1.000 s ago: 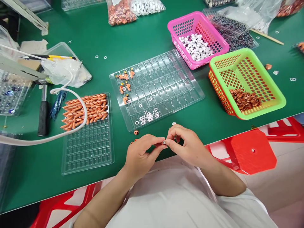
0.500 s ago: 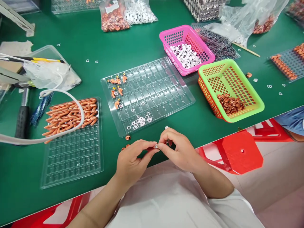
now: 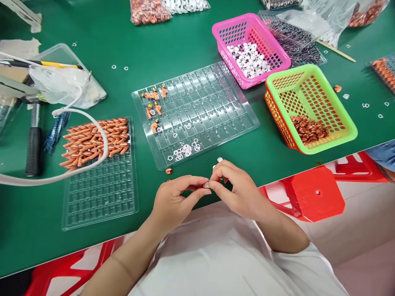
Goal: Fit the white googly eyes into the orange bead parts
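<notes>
Tiny copper-and-white part [image 3: 207, 185], half-hidden

Observed on flat green tabletop [image 3: 182, 41]: clear rectangular plastic tray [image 3: 197, 102], frame centre; black-handled hammer with metal shaft [image 3: 34, 144], frame left.

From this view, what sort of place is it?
Probably a small-parts assembly workshop: a pink basket of white pieces, a clear tray with orange parts, and a black-handled hammer.
</notes>
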`<state>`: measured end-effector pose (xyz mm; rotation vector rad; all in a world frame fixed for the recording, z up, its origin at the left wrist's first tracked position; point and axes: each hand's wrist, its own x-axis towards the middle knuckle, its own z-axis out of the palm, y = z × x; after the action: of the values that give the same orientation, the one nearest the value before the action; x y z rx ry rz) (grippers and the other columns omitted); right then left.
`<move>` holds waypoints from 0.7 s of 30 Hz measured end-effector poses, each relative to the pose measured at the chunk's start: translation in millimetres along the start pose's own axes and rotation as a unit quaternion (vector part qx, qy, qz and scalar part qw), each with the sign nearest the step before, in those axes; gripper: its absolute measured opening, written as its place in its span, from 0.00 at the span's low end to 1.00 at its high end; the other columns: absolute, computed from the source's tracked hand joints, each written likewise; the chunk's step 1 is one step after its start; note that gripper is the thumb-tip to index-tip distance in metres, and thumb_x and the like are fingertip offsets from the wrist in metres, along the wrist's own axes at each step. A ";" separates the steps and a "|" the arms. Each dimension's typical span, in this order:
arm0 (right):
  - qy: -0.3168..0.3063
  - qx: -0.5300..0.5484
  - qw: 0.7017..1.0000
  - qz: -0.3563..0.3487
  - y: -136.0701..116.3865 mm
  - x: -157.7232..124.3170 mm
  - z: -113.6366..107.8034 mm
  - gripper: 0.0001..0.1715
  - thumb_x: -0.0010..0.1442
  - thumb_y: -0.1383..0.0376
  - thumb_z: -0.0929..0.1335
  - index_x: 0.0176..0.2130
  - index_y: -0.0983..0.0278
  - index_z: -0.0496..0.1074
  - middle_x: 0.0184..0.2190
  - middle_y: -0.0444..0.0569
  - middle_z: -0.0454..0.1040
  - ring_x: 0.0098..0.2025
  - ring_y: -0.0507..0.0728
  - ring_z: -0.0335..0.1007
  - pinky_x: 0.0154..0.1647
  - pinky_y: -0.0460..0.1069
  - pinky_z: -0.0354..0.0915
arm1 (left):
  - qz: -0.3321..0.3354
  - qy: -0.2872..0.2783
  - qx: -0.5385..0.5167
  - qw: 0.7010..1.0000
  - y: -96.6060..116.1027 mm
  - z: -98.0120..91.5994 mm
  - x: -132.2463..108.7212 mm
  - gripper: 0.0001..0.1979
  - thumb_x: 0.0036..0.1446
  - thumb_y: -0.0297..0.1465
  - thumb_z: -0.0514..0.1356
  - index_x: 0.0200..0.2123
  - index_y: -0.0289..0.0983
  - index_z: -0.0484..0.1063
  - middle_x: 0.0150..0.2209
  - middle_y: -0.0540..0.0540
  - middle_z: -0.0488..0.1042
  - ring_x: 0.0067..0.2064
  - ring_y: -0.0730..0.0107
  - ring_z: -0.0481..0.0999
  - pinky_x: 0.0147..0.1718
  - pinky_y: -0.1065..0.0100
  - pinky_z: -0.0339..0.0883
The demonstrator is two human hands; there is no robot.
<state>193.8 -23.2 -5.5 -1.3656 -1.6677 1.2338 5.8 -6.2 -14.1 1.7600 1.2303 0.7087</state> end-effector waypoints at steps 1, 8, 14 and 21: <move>-0.001 0.000 1.000 0.001 0.3 -0.1 0.1 0.07 0.63 0.70 0.65 0.32 0.61 0.64 0.31 0.42 0.66 0.33 0.52 0.63 0.54 0.55 0.59 | 0.001 0.002 0.001 1.000 -0.2 0.3 0.1 0.05 0.51 0.29 0.68 0.34 0.40 0.80 0.29 0.50 0.82 0.27 0.71 0.80 0.28 0.74 0.75; -0.008 -0.002 1.000 0.001 3.6 -0.1 1.2 0.07 0.64 0.69 0.64 0.32 0.61 0.64 0.32 0.43 0.67 0.34 0.52 0.64 0.42 0.51 0.62 | -0.018 -0.010 -0.045 0.999 -2.1 0.6 -0.7 0.06 0.51 0.28 0.68 0.36 0.39 0.81 0.31 0.49 0.83 0.29 0.69 0.81 0.28 0.74 0.77; -0.002 0.000 1.000 -0.022 4.7 -1.6 3.5 0.06 0.64 0.70 0.64 0.34 0.61 0.65 0.33 0.45 0.67 0.36 0.53 0.64 0.39 0.50 0.61 | -0.031 -0.009 -0.076 0.997 -1.3 0.3 -0.9 0.05 0.52 0.27 0.67 0.35 0.39 0.81 0.31 0.49 0.82 0.29 0.69 0.81 0.29 0.73 0.77; -0.009 0.035 0.999 0.011 5.2 -1.9 2.4 0.07 0.63 0.70 0.65 0.31 0.61 0.66 0.32 0.43 0.68 0.34 0.52 0.64 0.36 0.49 0.61 | 0.036 -0.002 -0.038 0.999 -4.0 2.9 -3.1 0.06 0.54 0.26 0.66 0.36 0.39 0.79 0.28 0.48 0.81 0.27 0.71 0.78 0.26 0.73 0.71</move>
<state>194.0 -25.6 -11.1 -1.3367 -1.6112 1.3078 5.2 -9.4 -19.0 1.7508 1.1270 0.7831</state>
